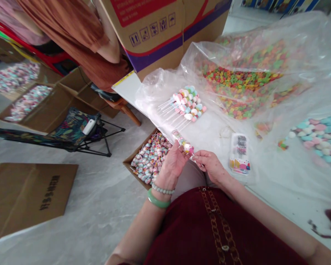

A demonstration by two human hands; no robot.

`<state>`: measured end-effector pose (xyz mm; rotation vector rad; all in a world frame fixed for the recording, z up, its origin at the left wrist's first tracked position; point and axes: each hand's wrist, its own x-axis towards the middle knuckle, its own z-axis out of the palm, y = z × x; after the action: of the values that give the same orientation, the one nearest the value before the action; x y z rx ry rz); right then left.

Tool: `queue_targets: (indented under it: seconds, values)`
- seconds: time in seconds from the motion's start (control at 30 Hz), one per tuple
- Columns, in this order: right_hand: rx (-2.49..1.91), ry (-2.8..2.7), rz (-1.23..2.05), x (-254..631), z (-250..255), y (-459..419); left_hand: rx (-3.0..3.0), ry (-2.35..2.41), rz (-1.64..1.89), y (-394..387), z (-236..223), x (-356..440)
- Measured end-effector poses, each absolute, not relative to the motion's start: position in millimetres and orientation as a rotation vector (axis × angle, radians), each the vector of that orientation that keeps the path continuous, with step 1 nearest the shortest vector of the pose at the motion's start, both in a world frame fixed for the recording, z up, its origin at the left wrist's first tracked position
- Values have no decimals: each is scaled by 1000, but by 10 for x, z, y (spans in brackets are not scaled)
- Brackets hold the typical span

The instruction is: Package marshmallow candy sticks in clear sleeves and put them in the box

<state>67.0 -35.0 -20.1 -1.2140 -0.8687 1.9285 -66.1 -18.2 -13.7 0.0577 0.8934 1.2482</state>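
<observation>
L hand [174,162] at ctr of frame, gripping wrapped candy stick [181,139], which lies tilted, far end toward upper L. R hand [209,165], just R of it, fingers closed at stick's lower end; exact pinch too small to tell. Unwrapped skewers [189,103] side by side on plastic sheet [151,88], upper ctr. Printed bags [239,154] flat on sheet, R of ctr. Carton [129,162] w/ wrapped pcs [151,158], L of L hand. Clear bag [309,44] w/ ring candy [242,79], upper R; marshmallows [325,136], R edge. Co-worker's sleeve [91,36], upper L.
</observation>
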Motion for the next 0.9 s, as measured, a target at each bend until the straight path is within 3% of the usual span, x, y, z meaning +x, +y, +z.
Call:
queue_targets:
  seconds: [0.2, 0.43, 0.63, 0.9]
  values:
    - [-1281, -1030, 1992, 711, -235, -367, 37, 1040, 1430, -82, -223, -807]
    - [-1432, -1305, 1525, 658, -273, -340, 105, 949, 1377, -188, -163, -526]
    - [-1301, -918, 1773, 738, -235, -301, 362, 1130, 1214, -317, -221, -558]
    - [-1327, -893, 1784, 703, -218, -312, 853, 1625, 1137, -393, -332, -541]
